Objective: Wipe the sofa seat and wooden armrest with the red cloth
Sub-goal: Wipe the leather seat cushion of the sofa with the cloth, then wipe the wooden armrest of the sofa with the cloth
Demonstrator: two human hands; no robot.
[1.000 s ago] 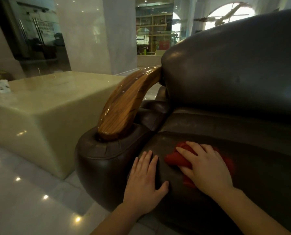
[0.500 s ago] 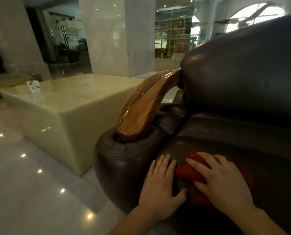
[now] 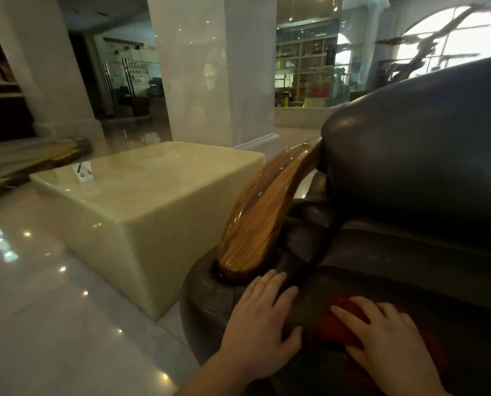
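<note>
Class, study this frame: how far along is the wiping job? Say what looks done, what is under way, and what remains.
Done: nothing shows for certain; the dark sofa seat bears no visible wipe marks. In hand: the right hand presses the red cloth flat on the seat's front corner, while the left hand rests on the leather arm. Left: the wooden armrest, which the cloth is not touching.

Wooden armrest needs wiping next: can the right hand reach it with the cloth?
Probably yes: nothing covers the wooden armrest, but the left hand lies on the leather arm between it and the right hand pressing the red cloth.
</note>
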